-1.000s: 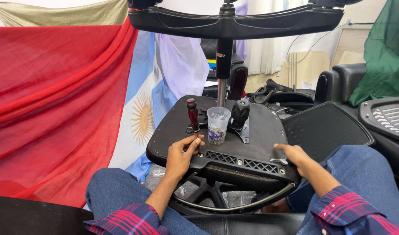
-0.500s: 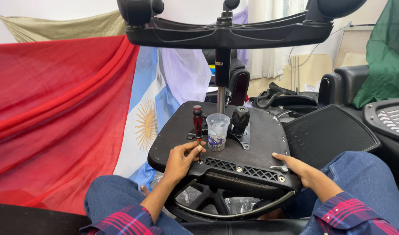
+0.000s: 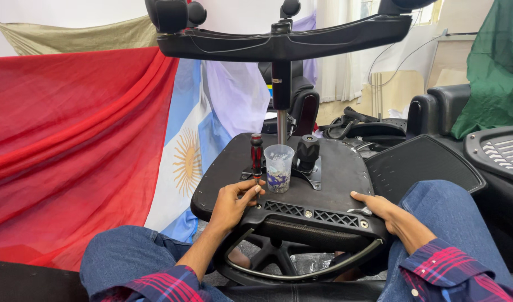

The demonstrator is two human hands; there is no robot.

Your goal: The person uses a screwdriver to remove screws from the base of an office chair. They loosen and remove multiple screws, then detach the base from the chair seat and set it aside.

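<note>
An upturned black office chair seat lies across my knees, its gas column and wheeled base pointing up. My left hand pinches the metal shaft of a red and black screwdriver, which stands upright with its tip at the seat's near left edge. My right hand rests flat on the seat's near right corner, next to a small metal part. A clear plastic cup with small pieces inside stands on the seat beside a black knob.
Red cloth and a light blue and white flag with a sun hang at the left. More black chair parts lie at the right, with green cloth behind them. A curved black backrest frame sits under the seat.
The view has shifted slightly and the screwdriver now stands more upright. My left hand keeps its grip on the shaft. My right hand stays on the seat corner.
</note>
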